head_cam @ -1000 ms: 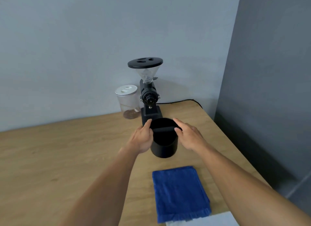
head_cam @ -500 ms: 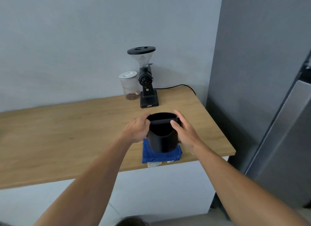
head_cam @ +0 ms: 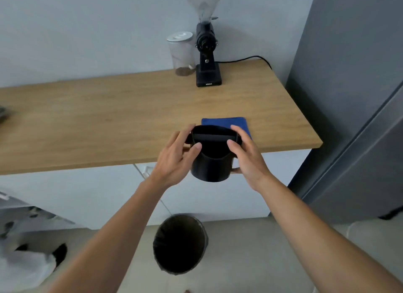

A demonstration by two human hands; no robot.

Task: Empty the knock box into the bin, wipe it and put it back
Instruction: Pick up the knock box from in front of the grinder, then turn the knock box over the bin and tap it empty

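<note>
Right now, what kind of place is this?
Likely a home kitchen coffee corner: a grinder and bean jar on a wooden counter, a bin on the floor below.

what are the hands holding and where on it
Both hands hold the black knock box by its upper sides, just below the rim: the left hand on its left wall, the right hand on its right wall. It is upright, off the counter.

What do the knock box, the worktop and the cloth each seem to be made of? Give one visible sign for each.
Knock box: probably matt black plastic; dull, even surface, no shine.
Worktop: wood or wood-look laminate; light brown with lengthwise grain, satin finish.
Cloth: blue fabric, maybe microfibre; soft, folded flat.
</note>
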